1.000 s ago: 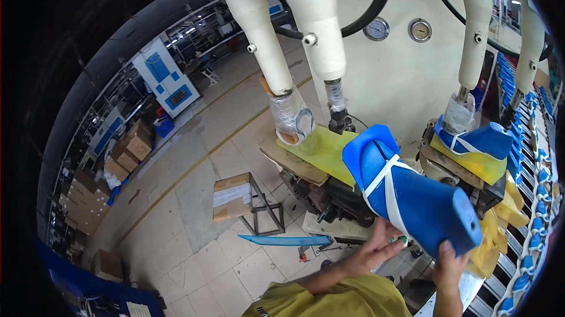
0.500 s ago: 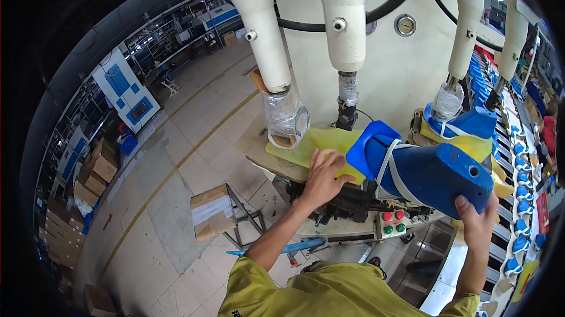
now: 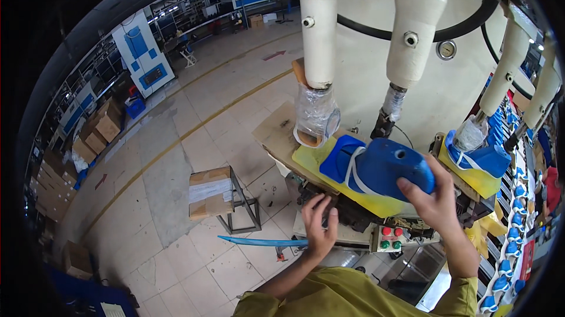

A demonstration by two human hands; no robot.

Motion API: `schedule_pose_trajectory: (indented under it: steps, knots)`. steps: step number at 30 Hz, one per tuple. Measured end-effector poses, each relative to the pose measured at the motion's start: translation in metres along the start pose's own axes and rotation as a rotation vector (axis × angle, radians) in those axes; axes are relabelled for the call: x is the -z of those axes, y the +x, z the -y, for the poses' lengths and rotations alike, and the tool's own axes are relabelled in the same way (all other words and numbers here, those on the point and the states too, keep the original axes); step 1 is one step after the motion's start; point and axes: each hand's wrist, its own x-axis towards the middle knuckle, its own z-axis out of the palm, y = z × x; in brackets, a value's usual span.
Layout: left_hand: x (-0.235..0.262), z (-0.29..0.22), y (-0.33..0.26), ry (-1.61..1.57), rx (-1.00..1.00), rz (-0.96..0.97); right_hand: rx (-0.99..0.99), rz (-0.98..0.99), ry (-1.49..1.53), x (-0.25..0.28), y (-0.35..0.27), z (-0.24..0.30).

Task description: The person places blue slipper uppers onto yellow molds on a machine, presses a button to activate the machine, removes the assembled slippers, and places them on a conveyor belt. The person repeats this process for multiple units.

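My right hand (image 3: 438,199) grips a blue shoe last (image 3: 385,167) at the end beside the hole in its top. A white strap (image 3: 353,170) and a flat blue flap (image 3: 338,158) are on the last's other end. It lies low over a yellow pad (image 3: 309,161) on the press platform; whether its whole underside touches, I cannot tell. In front of the platform's edge, my left hand (image 3: 319,229) is held up with fingers apart and nothing in it. Above the pad's left end, a press cylinder (image 3: 321,40) ends in a plastic-wrapped head (image 3: 318,111).
A second press cylinder (image 3: 415,29) hangs behind the last. To the right, another strapped blue last (image 3: 491,161) sits under a wrapped head. Red and green buttons (image 3: 391,237) are at the front edge. A conveyor with blue pieces (image 3: 518,223) runs far right; a metal-framed stand (image 3: 241,199) is left.
My right hand has brought the last left and down over the yellow pad. The left hand has left the pad and come nearer to me. The whole view has shifted.
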Motion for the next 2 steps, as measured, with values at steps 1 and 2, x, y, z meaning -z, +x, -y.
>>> schedule_pose_trajectory:
  steps: [1,2]
  knots:
    - [0.008,0.005,0.002,0.024,0.022,-0.019,0.060,0.025,-0.052,-0.009,0.006,-0.005]
    - [0.015,0.009,0.003,0.046,0.044,-0.014,0.103,0.021,-0.063,-0.020,0.011,-0.017]
